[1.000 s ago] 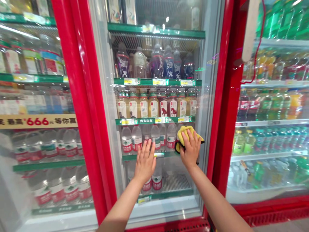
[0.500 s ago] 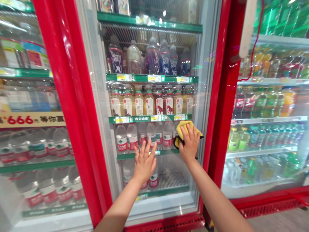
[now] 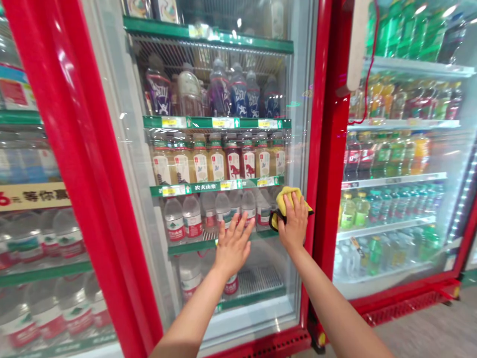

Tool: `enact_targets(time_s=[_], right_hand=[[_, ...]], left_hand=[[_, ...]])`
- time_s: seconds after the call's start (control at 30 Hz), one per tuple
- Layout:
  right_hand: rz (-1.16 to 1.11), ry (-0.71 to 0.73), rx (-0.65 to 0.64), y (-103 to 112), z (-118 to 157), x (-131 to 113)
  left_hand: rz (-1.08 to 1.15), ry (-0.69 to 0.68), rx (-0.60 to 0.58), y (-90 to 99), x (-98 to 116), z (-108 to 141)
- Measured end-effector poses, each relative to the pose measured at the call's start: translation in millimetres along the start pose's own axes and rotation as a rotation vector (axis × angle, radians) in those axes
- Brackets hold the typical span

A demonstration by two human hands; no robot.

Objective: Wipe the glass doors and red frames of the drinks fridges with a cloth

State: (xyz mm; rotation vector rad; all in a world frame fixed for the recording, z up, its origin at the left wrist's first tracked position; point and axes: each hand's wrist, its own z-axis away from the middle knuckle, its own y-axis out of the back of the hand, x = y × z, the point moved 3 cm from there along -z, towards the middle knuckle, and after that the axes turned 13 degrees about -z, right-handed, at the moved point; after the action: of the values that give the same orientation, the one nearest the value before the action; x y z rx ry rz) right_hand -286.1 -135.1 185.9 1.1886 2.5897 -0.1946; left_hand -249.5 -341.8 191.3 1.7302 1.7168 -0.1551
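A glass cooler door [image 3: 261,258] in a red frame fills the middle of the view. My right hand [image 3: 295,223] presses a yellow cloth [image 3: 288,199] with black edging against the right side of the glass, beside the frame. To its left, my left hand [image 3: 234,246] has its fingers spread, palm toward the glass, with nothing in it. Behind the glass, water bottles [image 3: 174,221] stand on a green-edged shelf, partly hidden by my left hand. Juice bottles [image 3: 201,159] line the shelf above.
At the left, a red upright [image 3: 70,149] borders another cooler with water bottles. A lit cooler of drinks [image 3: 395,204] stands at the right, with a red cord [image 3: 368,74] hanging near its upper left edge. Grey floor [image 3: 410,333] shows at the lower right.
The view has turned right, so the coolers appear farther left. My left hand has moved right across the glass, nearer to my right hand. The cloth has shifted slightly toward the right frame.
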Motion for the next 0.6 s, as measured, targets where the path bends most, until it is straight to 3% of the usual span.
enact_targets(time_s=[0.07, 0.17, 0.27, 0.4, 0.47, 0.6], right_hand=[[0.005, -0.048, 0.040, 2.5, 22.0, 4.6], [0.002, 0.063, -0.070, 0.6, 35.9, -3.0], [0.026, 0.209, -0.212, 2.9, 4.7, -5.8], [0.086, 0.120, -0.142, 20.2, -37.3, 23.2], [0.078, 0.055, -0.071, 28.9, -25.2, 41.4], [0.028, -0.010, -0.036, 35.7, 31.5, 64.0]], left_hand=[[0.008, 0.006, 0.001, -0.7, 1.8, 0.7], [0.031, 0.002, -0.017, -0.8, 3.7, 0.4], [0.064, -0.019, -0.036, -0.9, 7.9, -6.0], [0.101, -0.019, -0.039, -3.9, 17.2, -15.8], [0.110, -0.002, -0.024, -6.1, 20.8, -17.5], [0.127, 0.011, 0.001, -9.3, 23.4, -16.4]])
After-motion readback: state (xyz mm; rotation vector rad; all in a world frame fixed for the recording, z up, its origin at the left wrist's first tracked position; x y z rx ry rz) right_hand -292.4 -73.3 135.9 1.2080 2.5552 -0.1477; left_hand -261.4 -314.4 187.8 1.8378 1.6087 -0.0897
